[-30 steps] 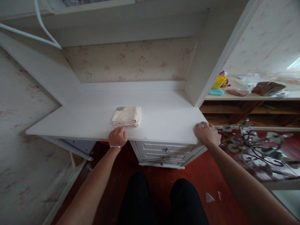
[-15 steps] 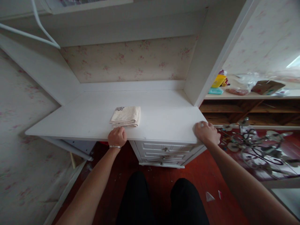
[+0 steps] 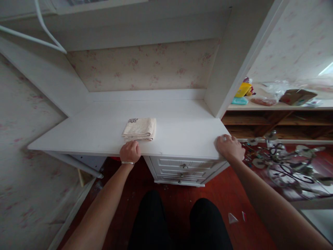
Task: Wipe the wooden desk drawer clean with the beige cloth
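A white desk (image 3: 182, 133) stands in front of me, with a folded cream cloth (image 3: 140, 128) lying on it, a grey pattern at the cloth's upper left corner. My left hand (image 3: 130, 151), a bracelet at its wrist, is closed over the desk's front edge just below the cloth. Its fingertips are hidden. At the right front corner, my right hand (image 3: 229, 146) is closed around the desk's side edge, with a ring on one finger. Below the top, between my hands, is a white drawer unit (image 3: 179, 170) with several drawers and small knobs.
An upper shelf frame (image 3: 145, 24) rises over the desk, with a white bent tube (image 3: 47, 31) at upper left. Right of the desk are a chandelier (image 3: 288, 166) and a low wooden shelf (image 3: 247, 120) carrying bags and a box. Plastic scraps (image 3: 232, 218) lie on the red floor.
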Motion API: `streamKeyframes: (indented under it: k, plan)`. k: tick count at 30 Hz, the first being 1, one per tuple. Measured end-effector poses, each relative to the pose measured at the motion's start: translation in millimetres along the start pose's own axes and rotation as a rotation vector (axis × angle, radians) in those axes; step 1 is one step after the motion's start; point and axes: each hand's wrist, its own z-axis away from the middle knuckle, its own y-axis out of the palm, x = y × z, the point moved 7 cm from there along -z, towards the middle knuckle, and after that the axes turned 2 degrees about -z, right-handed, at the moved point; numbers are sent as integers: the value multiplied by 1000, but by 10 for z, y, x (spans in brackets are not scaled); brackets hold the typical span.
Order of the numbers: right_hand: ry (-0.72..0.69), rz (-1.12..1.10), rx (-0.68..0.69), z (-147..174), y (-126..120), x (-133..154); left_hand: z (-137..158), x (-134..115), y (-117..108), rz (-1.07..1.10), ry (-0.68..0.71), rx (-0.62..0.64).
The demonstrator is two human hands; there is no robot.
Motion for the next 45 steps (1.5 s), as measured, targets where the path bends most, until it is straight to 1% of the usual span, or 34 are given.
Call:
streamKeyframes:
  k: [10,16,26,34,45]
  plan:
    - [-3,-19,1,-17,13,-4,2,13,9,52,-32,28]
    - [-1,-24,4,-25,18,-14,2,7,0,25,-33,15]
    - [-6,-21,-15,-21,19,-15,0,9,6,46,-25,27]
    - [1,-25,0,-10,2,-6,7,17,14,69,-34,34]
    - [3,-6,11,-10,5,0,10,10,4,42,-31,25]
